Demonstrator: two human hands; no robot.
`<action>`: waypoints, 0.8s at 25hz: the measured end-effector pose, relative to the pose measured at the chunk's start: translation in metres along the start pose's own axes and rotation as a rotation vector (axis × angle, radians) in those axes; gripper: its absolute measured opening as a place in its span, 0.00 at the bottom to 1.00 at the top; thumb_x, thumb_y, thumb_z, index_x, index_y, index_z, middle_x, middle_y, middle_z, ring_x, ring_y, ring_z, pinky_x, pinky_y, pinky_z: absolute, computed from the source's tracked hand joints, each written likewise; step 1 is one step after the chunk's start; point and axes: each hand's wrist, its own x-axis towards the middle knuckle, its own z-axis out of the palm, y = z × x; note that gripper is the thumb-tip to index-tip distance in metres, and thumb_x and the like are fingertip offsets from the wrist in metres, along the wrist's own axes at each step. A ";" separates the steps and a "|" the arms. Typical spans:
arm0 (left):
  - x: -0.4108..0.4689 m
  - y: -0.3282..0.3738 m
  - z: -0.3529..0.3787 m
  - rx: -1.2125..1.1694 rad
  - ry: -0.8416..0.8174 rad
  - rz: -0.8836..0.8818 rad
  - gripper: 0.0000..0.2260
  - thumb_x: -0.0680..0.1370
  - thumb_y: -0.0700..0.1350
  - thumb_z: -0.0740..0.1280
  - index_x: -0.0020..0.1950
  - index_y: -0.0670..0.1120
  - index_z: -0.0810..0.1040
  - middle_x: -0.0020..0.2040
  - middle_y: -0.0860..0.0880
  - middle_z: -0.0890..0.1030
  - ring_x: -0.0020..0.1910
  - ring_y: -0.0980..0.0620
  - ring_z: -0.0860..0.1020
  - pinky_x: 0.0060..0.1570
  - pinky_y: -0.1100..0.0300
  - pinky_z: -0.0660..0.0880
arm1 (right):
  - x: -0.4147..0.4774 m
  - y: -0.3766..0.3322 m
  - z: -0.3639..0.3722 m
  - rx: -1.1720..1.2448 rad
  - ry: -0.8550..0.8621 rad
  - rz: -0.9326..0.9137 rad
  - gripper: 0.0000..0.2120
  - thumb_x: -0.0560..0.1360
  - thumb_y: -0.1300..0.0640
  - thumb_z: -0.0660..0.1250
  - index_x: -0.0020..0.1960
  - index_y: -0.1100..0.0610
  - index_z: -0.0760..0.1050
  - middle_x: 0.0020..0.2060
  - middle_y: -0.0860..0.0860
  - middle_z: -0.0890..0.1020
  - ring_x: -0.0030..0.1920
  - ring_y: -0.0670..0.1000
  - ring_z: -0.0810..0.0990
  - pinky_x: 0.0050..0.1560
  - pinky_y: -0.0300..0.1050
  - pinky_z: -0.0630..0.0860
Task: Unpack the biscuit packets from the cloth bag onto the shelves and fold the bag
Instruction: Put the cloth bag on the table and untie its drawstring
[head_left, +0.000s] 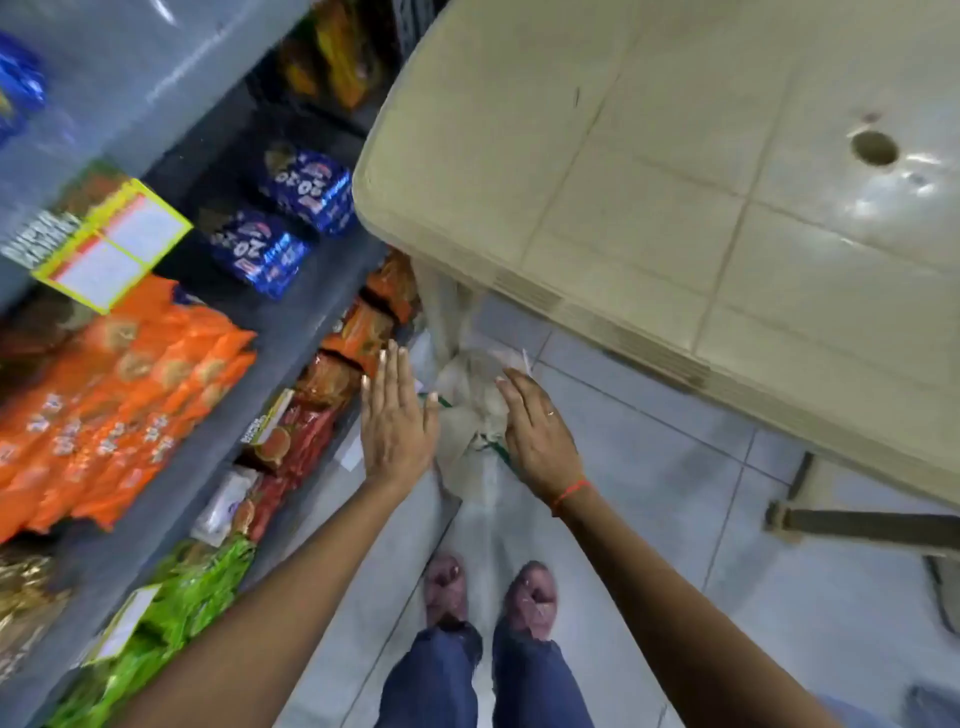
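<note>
A crumpled beige cloth bag with a green trim lies on the tiled floor by the table leg, between my hands. My left hand hovers flat just left of the bag, fingers stretched and apart, holding nothing. My right hand reaches down over the bag's right side, fingers spread; whether it touches the cloth is unclear. Biscuit packets fill the grey shelves on the left: orange packets, blue packets and red-orange packets on the lowest shelf.
A beige plastic table juts over the floor at right, its leg right behind the bag. Green packets sit at the lower left. My feet stand just below the bag. A chair base is at right.
</note>
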 end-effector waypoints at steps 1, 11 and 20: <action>-0.003 -0.013 0.031 -0.015 -0.068 -0.034 0.30 0.80 0.48 0.61 0.77 0.37 0.55 0.78 0.41 0.58 0.77 0.44 0.58 0.76 0.47 0.56 | -0.001 0.016 0.028 -0.033 -0.046 0.030 0.25 0.72 0.66 0.65 0.69 0.65 0.70 0.68 0.63 0.73 0.68 0.60 0.73 0.69 0.53 0.71; 0.012 -0.103 0.322 -0.003 -0.800 -0.185 0.55 0.70 0.59 0.72 0.77 0.40 0.35 0.79 0.40 0.40 0.72 0.39 0.64 0.66 0.46 0.69 | 0.026 0.175 0.272 -0.062 -0.719 0.253 0.47 0.73 0.48 0.70 0.78 0.60 0.43 0.78 0.57 0.51 0.78 0.57 0.54 0.77 0.50 0.56; 0.030 -0.091 0.349 0.107 -0.585 -0.167 0.11 0.79 0.39 0.61 0.59 0.38 0.77 0.60 0.39 0.75 0.58 0.40 0.76 0.55 0.52 0.74 | 0.047 0.174 0.320 -0.009 -0.684 0.385 0.15 0.77 0.58 0.61 0.60 0.64 0.75 0.58 0.63 0.76 0.57 0.61 0.78 0.58 0.47 0.73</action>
